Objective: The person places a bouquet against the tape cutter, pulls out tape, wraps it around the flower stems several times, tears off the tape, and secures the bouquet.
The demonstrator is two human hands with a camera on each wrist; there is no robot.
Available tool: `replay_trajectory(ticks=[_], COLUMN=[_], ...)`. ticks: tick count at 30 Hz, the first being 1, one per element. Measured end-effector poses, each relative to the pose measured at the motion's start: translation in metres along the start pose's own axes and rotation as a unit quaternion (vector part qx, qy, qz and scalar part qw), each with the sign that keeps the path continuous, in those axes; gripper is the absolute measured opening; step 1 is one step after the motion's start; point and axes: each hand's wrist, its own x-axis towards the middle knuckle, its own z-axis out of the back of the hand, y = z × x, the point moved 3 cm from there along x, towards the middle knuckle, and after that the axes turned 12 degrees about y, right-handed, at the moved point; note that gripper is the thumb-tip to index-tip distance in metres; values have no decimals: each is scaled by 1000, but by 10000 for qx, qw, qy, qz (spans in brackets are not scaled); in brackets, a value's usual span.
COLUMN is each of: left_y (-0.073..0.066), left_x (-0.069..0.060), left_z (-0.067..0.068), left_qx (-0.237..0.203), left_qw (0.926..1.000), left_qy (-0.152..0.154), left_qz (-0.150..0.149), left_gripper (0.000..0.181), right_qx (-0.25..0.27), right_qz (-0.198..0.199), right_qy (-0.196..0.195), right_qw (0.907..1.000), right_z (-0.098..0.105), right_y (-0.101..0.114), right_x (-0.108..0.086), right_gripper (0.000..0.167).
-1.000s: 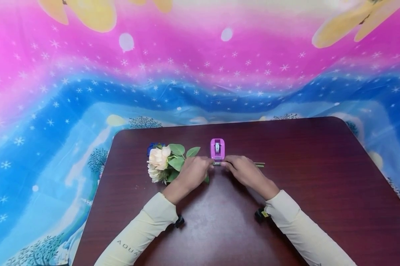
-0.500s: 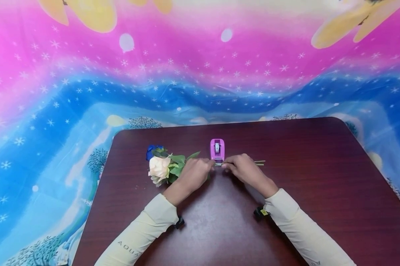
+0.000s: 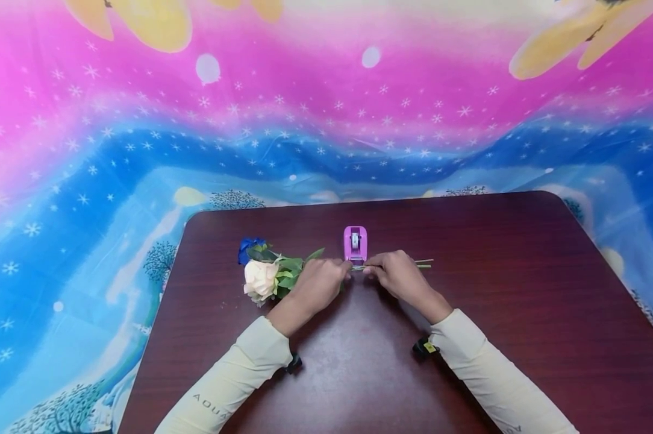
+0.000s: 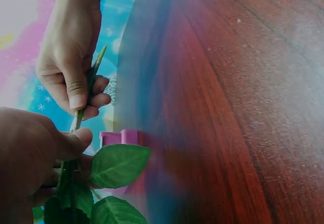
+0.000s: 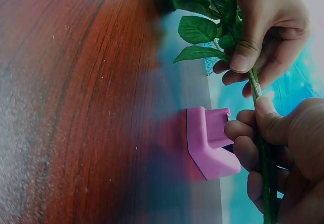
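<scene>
Roses (image 3: 259,277) have turned, exposing more of the blue bloom (image 3: 249,249).

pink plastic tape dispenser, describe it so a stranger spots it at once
On the dark brown wood-grained table, find where the left hand and right hand nearly meet. Just beyond them sits the rounded pink plastic tape dispenser, the table's only pink thing, unlike the blue flower and cream flower.
</scene>
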Motion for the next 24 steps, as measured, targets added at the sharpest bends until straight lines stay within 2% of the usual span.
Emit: replay_trajectory(ticks=[6, 11, 18, 24], left_y=[2, 3, 5, 4], left_x=[4, 7, 9, 8], left_z=[3, 5, 5, 3], left_qx=[-259, -194, -7, 167], left_qw=[9981, 9949, 9951, 9953], left_qy=[536, 953, 881, 782], left_qz=[179, 254, 454, 542], left_gripper=[6, 6, 17, 16], right_qx=[-119, -246, -612, -811], right_qz=[123, 206, 399, 471], right_qy=[-212, -533, -887, -808], right_qw=[9996, 9981, 9934, 9923], right_z=[-1, -2, -7, -9], right_y=[0, 1, 3, 5], right_x=[0, -2, -4, -4], right_gripper=[12, 13, 13, 10])
